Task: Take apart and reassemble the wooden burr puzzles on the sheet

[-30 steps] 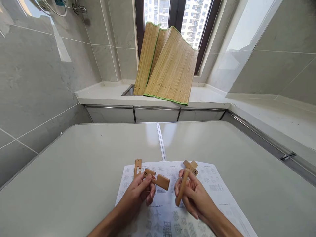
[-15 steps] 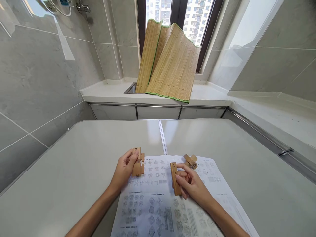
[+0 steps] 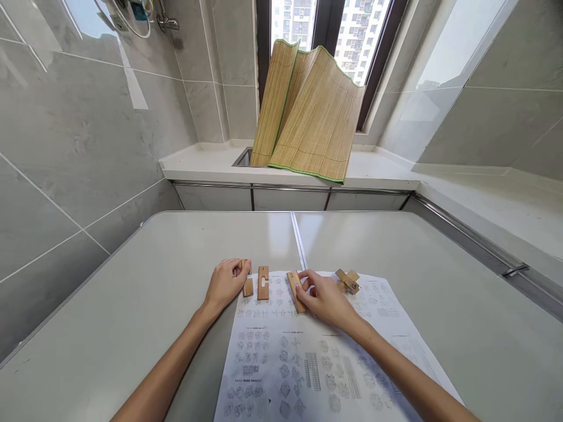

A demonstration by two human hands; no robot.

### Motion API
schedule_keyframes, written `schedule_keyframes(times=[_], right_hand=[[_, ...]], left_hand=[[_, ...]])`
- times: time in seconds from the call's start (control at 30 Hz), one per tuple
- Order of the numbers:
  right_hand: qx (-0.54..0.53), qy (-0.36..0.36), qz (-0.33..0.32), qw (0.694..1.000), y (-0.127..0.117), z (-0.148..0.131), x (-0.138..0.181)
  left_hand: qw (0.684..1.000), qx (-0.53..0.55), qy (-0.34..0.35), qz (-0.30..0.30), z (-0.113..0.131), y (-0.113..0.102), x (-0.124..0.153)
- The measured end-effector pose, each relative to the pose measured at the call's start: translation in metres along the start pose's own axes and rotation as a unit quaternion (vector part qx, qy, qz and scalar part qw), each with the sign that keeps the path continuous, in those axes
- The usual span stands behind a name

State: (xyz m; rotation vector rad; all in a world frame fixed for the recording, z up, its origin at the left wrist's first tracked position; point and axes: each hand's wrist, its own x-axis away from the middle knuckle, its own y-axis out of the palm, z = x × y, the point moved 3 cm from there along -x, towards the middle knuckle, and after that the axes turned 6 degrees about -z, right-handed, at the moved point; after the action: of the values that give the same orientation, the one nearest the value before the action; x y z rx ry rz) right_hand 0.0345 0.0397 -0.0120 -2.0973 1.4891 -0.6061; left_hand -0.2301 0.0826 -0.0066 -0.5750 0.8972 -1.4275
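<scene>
My left hand (image 3: 226, 286) is closed on a wooden puzzle piece (image 3: 248, 288) at the left top corner of the printed sheet (image 3: 268, 357). The fingers hide the middle of that piece. Just to its right lies a notched wooden piece marked 1 (image 3: 263, 283), touched by neither hand. With thumb and fingers, my right hand (image 3: 323, 298) grips a wooden piece marked 2 (image 3: 295, 291), tilted low over the sheet. Beyond the right hand, a cluster of crossed wooden pieces (image 3: 349, 282) rests on the sheet, one showing the letter G.
The pale table (image 3: 176, 328) fills the foreground, with a seam strip (image 3: 299, 240) running away from me. At the back, a folded bamboo mat (image 3: 314, 117) with green edging stands on the white ledge (image 3: 202, 167) before the window. Tiled walls close in both sides.
My left hand has lowered its pieces, and the one marked 1 now lies free on the sheet. My right hand has moved left and farther away with piece 2. The view has shifted slightly.
</scene>
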Motion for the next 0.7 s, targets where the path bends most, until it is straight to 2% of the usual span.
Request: schedule_keyframes(times=[0.2,0.3,0.53,0.7], right_hand=[[0.032,0.023,-0.032,0.999,0.018,-0.016,-0.029],[0.071,0.016,-0.028,0.997,0.024,-0.024,-0.037],[0.211,0.013,-0.024,0.977,0.033,-0.038,-0.044],[0.272,-0.004,-0.023,0.962,0.038,-0.041,-0.043]], left_hand=[[1.0,-0.03,-0.004,0.0,-0.007,0.007,0.0],[0.999,-0.043,-0.011,0.003,-0.01,0.009,0.0],[0.998,-0.067,-0.012,0.006,-0.008,0.015,0.003],[0.996,-0.092,0.003,-0.001,-0.006,0.015,0.005]])
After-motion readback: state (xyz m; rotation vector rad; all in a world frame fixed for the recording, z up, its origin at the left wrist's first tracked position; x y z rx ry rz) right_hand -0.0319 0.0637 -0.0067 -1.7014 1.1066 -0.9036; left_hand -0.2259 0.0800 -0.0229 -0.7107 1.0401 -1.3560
